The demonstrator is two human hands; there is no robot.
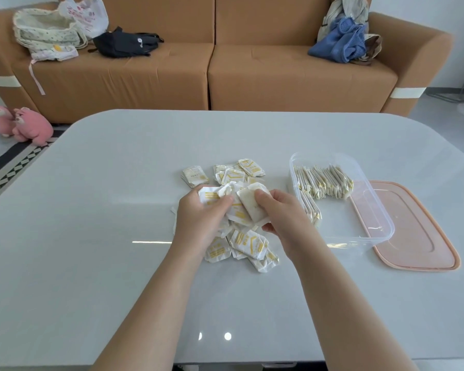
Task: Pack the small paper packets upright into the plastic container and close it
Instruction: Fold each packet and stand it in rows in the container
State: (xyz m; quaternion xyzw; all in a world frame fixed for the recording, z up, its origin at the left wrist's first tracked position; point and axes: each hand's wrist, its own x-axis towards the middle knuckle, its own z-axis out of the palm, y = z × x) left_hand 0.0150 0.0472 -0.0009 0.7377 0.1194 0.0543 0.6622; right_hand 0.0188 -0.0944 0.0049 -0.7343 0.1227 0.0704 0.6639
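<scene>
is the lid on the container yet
Off: the pink lid lies flat on the table, not on the container, whose top is open.

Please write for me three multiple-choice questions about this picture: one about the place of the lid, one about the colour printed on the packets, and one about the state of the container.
1. Where does the pink lid lie, relative to the plastic container?
A. On top of it
B. Flat on the table, at its right side
C. Leaning upright against it

2. What colour is the print on the loose packets?
A. Blue
B. Yellow
C. Red

3. In what state is the plastic container?
A. Closed
B. Open, holding nothing
C. Open, with standing packets inside

Answers: 1 B, the pink lid lies flat by the right wall. 2 B, yellow marks show on the white paper. 3 C, nothing covers it, and rows stand on edge inside.
</scene>
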